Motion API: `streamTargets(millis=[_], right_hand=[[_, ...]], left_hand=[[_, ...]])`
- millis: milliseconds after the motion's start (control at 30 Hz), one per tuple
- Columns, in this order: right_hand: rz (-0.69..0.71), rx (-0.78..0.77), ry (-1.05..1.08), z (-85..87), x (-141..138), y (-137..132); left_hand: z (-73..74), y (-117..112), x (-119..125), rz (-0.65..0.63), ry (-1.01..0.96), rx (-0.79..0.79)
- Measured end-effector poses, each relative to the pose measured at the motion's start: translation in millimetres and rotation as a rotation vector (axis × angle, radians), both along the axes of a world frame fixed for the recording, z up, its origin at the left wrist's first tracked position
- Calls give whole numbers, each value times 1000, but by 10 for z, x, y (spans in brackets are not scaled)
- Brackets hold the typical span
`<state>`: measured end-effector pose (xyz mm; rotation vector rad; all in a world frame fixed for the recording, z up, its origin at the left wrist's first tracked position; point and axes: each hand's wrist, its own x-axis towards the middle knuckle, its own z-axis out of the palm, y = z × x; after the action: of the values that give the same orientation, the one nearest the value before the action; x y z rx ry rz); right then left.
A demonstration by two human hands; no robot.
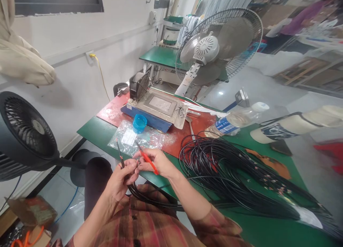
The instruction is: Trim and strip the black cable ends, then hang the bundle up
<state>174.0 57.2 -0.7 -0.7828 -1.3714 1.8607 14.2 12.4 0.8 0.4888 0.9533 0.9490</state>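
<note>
My left hand (pixel 123 177) is closed round several black cables (pixel 121 160). Their ends stick up past the fingers, and copper-coloured wire shows on them. From this hand the cables run down and right across my lap. My right hand (pixel 158 163) is closed on a slim red-handled tool (pixel 149 162), whose dark narrow tip points up and left; its exact kind is unclear. The fingertips of both hands meet around a small cable end (pixel 138 162), partly hidden. Just beyond lie a clear plastic bag (pixel 120 138) and a blue round container (pixel 139 123).
Behind the bag stands a blue machine (pixel 146 117) with a small black fan (pixel 139 86). A big bundle of black cables (pixel 214 168) covers the right of the green table (pixel 92 129). A bottle (pixel 227 125), a large grey fan (pixel 206 48) and a black fan (pixel 26 129) stand around.
</note>
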Motion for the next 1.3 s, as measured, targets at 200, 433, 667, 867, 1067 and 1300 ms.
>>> streamTargets(millis=[200, 433, 667, 867, 1067, 1300], right_hand=[[-70, -6, -2, -63, -89, -25], [-240, 200, -391, -33, -7, -103], [-117, 495, -828, -31, 179, -324], [-102, 440, -813, -26, 164, -315], [-116, 428, -802, -42, 200, -298], [-174, 380, -758, -179, 219, -288]], left_hand=[[12, 0, -3, -112, 3, 30], [19, 40, 20, 67, 117, 11], [-6, 104, 62, 184, 152, 37], [-43, 119, 105, 245, 225, 18], [-137, 124, 83, 236, 266, 81], [-176, 157, 82, 181, 288, 86]])
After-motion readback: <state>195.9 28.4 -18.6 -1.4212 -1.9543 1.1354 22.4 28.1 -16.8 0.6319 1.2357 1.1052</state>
